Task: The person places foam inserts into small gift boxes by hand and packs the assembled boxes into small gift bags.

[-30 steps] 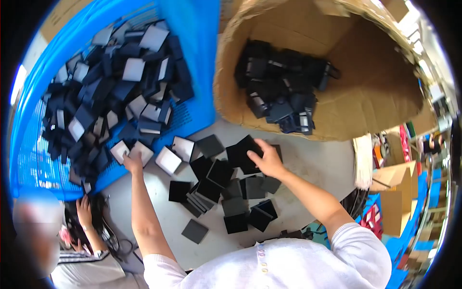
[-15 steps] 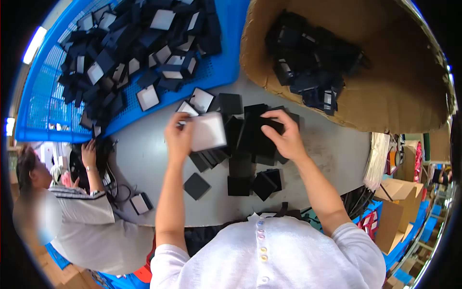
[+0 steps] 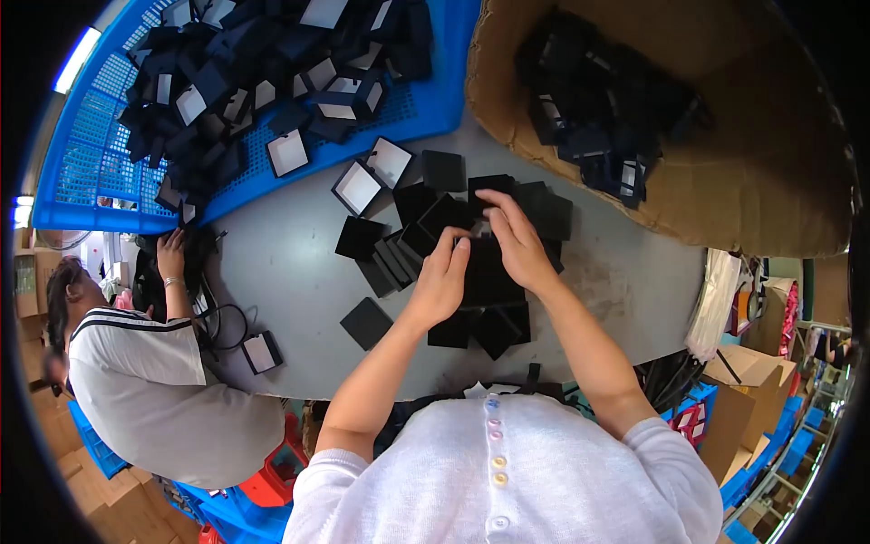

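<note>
My left hand is over the middle of the pile, its thumb and fingers closed at the edge of a black square box part. Just right of it, my right hand reaches in with stretched, slightly bent fingers over the black parts. A small pale spot shows between the hands; what it belongs to is unclear. Around them lie several more black box parts, some overlapping in a leaning row. Two white-lined open box parts lie behind my left hand.
A blue plastic crate of black-and-white box parts stands at the back left. A cardboard carton holding dark boxes is at the back right. At the left, a co-worker sits near a cable and a single box on the grey table.
My left hand has moved right to the pile; the white-lined box part it held no longer shows in it. My right hand has shifted slightly left. The view has tilted a little.
</note>
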Demonstrator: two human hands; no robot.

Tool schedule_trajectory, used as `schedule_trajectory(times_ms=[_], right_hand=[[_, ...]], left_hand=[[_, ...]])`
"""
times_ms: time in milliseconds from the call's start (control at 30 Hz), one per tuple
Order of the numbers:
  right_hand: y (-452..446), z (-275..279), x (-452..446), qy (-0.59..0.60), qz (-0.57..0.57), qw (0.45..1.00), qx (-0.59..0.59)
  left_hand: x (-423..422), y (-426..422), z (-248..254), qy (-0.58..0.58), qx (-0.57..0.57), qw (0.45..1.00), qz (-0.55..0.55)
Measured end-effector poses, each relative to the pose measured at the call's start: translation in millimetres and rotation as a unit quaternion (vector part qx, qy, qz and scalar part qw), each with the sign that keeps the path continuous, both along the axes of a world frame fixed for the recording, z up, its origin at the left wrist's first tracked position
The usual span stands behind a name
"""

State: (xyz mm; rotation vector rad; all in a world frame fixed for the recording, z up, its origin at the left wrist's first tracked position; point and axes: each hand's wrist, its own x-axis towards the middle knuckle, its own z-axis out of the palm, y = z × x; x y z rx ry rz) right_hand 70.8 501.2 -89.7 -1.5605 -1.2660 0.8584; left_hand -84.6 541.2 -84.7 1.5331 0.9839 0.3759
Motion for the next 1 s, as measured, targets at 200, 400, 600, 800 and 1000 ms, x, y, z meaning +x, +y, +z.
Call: schedule_trajectory(times_ms=[200, 400, 600, 800, 1000], right_hand=[[-4.5, -32.5, -27.7, 0.022, -0.105, 0.992, -0.062], [21.4, -67.7, 30.5, -0.321, -0.015, 0.947, 0.001], [54.8, -104.3, 74.2, -0.403, 0.076, 0.895, -0.177], [46.1, -48.6, 66.9, -0.317, 0.015, 0.948, -0.029], [16.9, 12.3, 56.9, -0.216, -0.027, 0.976, 0.028]], left_hand=[[-22.9, -28.5, 0.6, -0.158, -0.22, 0.961, 0.045], [-110.6, -12.0, -33.2, -0.04, -0.274, 0.959, 0.065], [-142.9, 49.4, -90.0, 0.192, 0.215, 0.955, 0.07], [-117.9, 188.9, -164.8, 0.423, 0.206, 0.839, 0.273], [-101.9, 198.2, -159.6, 0.187, 0.281, 0.897, 0.286]])
